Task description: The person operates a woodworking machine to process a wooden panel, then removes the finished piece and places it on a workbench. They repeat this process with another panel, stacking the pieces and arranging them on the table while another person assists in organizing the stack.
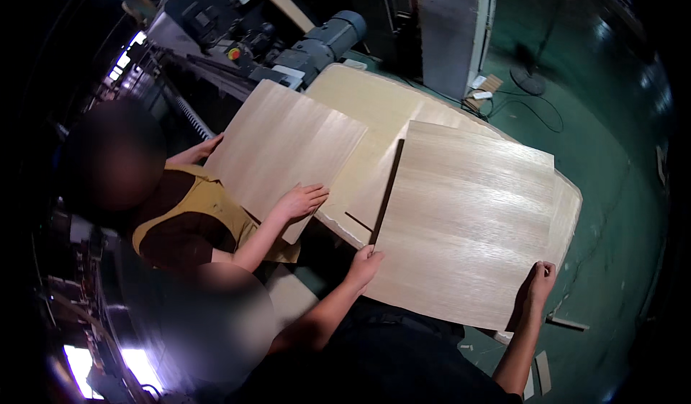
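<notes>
A large light wood-grain panel (464, 220) lies in front of me over a worktable (360, 94). My left hand (367, 267) is closed on its near left edge, thumb on top. At the panel's right edge, toward the near corner, my right hand (542, 280) has its fingers curled against it. What lies under the panel is hidden. A narrow dark band (389, 188) runs along the panel's left side. To the left, a co-worker in a yellow apron (201, 206) has both hands on a second wood-grain panel (291, 141), one hand (306, 201) flat on top.
Behind the table stands a machine with a grey motor (327, 44) and a red button (234, 53). A grey cabinet (450, 33) with small tools on top is at the back. A fan base (529, 80), cables and wood offcuts (543, 371) lie on the green floor.
</notes>
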